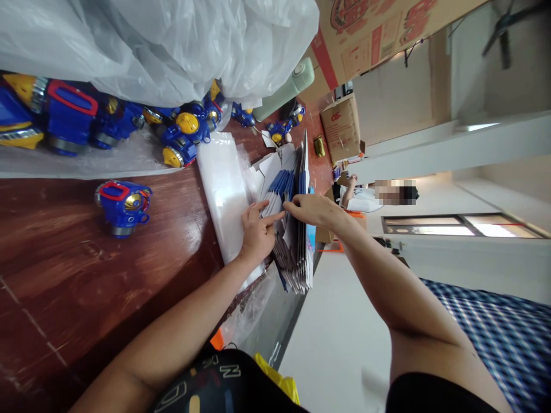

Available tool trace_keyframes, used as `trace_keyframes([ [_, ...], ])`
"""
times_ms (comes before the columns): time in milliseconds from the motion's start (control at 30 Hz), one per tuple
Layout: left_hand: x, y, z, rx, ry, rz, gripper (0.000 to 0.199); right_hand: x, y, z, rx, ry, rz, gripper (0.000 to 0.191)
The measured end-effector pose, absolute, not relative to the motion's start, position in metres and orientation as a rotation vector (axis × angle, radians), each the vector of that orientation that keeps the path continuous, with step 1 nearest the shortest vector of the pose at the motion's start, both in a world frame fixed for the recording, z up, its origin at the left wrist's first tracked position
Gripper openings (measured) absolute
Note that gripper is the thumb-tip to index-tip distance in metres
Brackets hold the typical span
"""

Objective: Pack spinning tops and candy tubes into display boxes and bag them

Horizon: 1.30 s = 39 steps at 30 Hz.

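Note:
A stack of folded white-and-blue cardboard sheets stands on edge near the middle of the head view. My left hand touches its near side, with fingers apart and one finger stretched toward the other hand. Over the stack, my right hand has its fingers pinched together at the edge of a cardboard sheet. The fingertips of both hands are close together. Beside the stack lies a pile of clear plastic bags. One blue toy with a red handle sits apart on the red-brown table.
Several blue and yellow toys lie below a large white plastic bag. A pale green bottle, a big carton and a smaller cardboard box are beyond. Another person sits farther off.

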State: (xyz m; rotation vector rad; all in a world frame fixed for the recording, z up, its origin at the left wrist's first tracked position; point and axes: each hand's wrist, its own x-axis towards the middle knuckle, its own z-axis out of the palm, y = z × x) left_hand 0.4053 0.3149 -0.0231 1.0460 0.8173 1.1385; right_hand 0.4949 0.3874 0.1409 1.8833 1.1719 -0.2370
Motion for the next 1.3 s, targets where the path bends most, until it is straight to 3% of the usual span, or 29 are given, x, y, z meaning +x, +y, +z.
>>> trace_keyframes([
  [633,0.404,0.318,-0.023,1.077,0.891,1.103,0.056,0.494,0.39,0.129,1.837,1.162,-0.201,0.063],
  [1033,0.394,0.324,-0.016,1.153,0.914,0.992,0.018,0.507,0.386,0.14,1.848,1.16,-0.226,0.062],
  [1300,0.397,0.323,-0.02,1.185,0.97,0.979,0.017,0.507,0.378,0.162,1.897,1.173,-0.169,0.035],
])
